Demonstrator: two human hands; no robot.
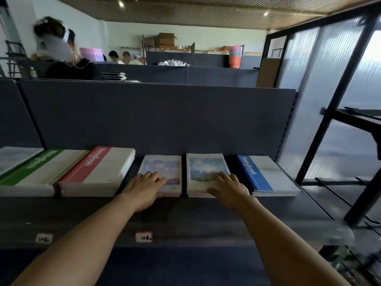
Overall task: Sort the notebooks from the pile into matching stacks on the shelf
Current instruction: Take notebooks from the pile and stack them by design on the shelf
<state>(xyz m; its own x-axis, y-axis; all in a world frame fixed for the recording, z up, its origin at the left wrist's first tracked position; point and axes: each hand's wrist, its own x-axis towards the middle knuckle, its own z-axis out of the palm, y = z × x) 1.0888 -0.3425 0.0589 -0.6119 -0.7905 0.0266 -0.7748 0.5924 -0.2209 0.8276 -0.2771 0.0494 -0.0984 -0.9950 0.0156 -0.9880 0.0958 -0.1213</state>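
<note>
Five stacks of notebooks lie flat in a row on the dark shelf, long axes running front to back; the green-banded stack and red-banded stack slant with their far ends to the right, the blue-banded stack with its far end to the left; between them the pale floral-cover stack and the blue landscape-cover stack sit nearly square, just beside each other. Both forearms reach forward; the left hand rests palm down, fingers straight, on the floral stack's near left corner; the right hand lies flat, fingers spread, on the landscape stack's near right corner, thumb at its front edge; neither grasps anything.
</note>
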